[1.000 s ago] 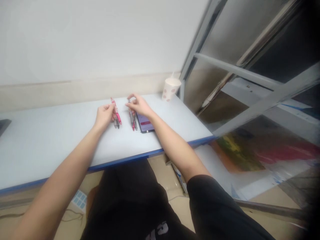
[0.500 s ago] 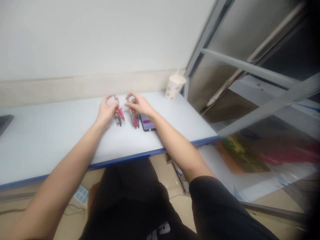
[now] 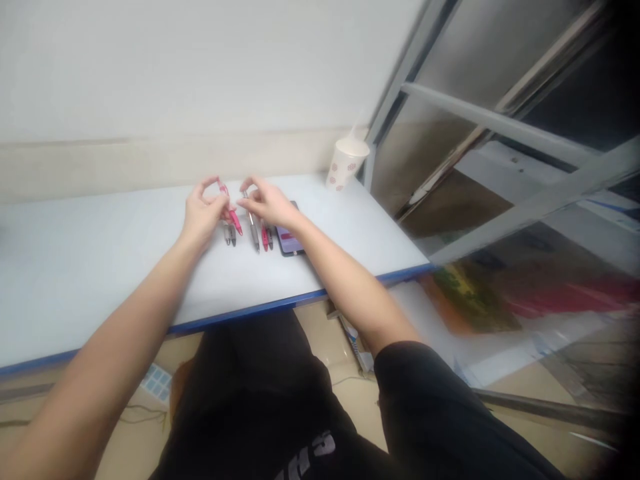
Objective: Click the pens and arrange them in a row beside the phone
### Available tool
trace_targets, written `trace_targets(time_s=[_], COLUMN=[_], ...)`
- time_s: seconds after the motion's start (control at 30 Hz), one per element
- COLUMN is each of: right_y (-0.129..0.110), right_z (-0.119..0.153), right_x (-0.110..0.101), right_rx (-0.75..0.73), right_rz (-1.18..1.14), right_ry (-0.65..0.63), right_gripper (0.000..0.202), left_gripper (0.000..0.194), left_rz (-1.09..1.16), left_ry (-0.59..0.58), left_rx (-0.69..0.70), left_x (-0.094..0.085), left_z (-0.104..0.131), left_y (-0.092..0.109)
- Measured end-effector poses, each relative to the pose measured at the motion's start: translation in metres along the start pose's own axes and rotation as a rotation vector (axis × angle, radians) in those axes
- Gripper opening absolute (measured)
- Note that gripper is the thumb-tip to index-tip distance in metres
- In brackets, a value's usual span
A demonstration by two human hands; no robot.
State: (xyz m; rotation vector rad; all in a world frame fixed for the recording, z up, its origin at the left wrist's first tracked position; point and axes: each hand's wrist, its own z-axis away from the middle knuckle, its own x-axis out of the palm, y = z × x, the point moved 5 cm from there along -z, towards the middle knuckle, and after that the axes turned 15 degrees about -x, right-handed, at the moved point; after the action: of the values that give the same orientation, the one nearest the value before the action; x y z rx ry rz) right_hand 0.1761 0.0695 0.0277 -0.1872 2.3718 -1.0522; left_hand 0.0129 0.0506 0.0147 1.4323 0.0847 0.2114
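Observation:
Between the thumb and fingers of my left hand (image 3: 206,207) is a pink pen (image 3: 235,221), tilted with its tip toward me. Two grey pens (image 3: 230,235) lie side by side on the table just under that hand, their upper parts hidden by it. My right hand (image 3: 270,203) pinches a grey pen (image 3: 254,232) near its top end. Another pink pen (image 3: 265,237) and a dark grey pen (image 3: 271,239) lie below my right hand, partly covered by it. Right beside them is a phone (image 3: 291,245) with its screen lit, partly behind my right wrist.
A white paper cup (image 3: 345,163) with a red pattern stands at the table's back right corner, by a metal frame (image 3: 500,130). The pale table (image 3: 115,267) has a blue front edge and meets a wall behind. Below, a picture-like sheet (image 3: 470,300) shows at the right.
The grey pen in my right hand has come apart from the pens beside it, toward the left. My left hand still holds the pink pen. The whole view has shifted slightly.

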Motion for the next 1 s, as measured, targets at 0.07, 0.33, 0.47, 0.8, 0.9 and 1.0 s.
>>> trace_targets(time_s=[0.07,0.33,0.47,0.8,0.9,1.0], right_y=[0.003,0.028,0.033,0.029,0.010,-0.010], right_z=[0.000,-0.001,0.000,-0.002,-0.004,-0.003], right_x=[-0.001,0.002,0.003,-0.003,-0.007,-0.006], right_rx=[-0.001,0.004,-0.038,-0.053,-0.018,0.056], right_rz=[0.024,0.497,0.714,0.655,0.471,0.162], right_ry=[0.007,-0.107,-0.241,-0.264,-0.169,-0.140], right_gripper=[0.021,0.025,0.027,0.028,0.025,0.048], left_gripper=[0.059,0.058,0.063,0.058,0.055,0.051], left_rz=[-0.005,-0.014,0.012,0.007,0.048,0.096], left_ry=[0.006,-0.001,-0.009,-0.025,0.008,-0.010], left_rx=[-0.002,0.005,-0.001,0.007,0.067,0.142], left_x=[0.000,-0.002,-0.001,-0.009,-0.015,-0.017], left_z=[0.001,-0.005,-0.003,-0.007,-0.012,-0.016], left_y=[0.000,-0.004,-0.003,0.002,0.005,0.006])
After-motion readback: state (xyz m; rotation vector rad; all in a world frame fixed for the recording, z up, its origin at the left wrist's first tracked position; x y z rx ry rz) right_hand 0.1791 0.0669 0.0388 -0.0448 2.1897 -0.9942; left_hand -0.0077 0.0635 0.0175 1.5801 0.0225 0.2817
